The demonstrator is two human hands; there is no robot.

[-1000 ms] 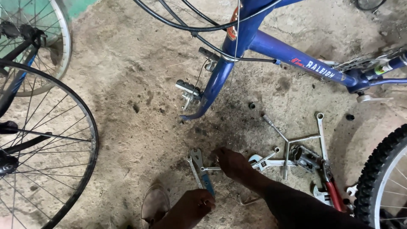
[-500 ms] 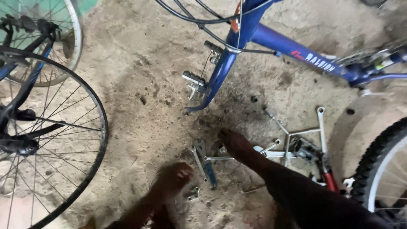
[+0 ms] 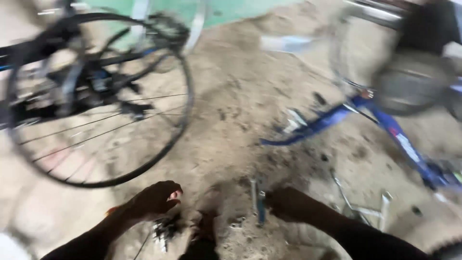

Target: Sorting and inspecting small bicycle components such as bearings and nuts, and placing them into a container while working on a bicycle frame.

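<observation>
The view is blurred by motion. My left hand [image 3: 155, 199] hovers over the dirt floor with its fingers curled in and nothing visible in it. Just below it lies a small dark metal bicycle part [image 3: 165, 230]. My right hand [image 3: 287, 202] rests on the ground right beside a blue-handled tool [image 3: 260, 206], touching or nearly touching it. I cannot tell whether it grips the tool.
A bicycle wheel with spokes [image 3: 96, 110] stands at the left. A blue bicycle frame [image 3: 385, 126] lies at the right with another wheel [image 3: 414, 82] above it. Metal wrenches [image 3: 358, 208] lie on the sandy floor right of my right arm. A green wall [image 3: 231, 9] runs along the back.
The view has swung up and to the left. My left hand has moved left and away from the blue-handled tool. My right hand stays beside the tool.
</observation>
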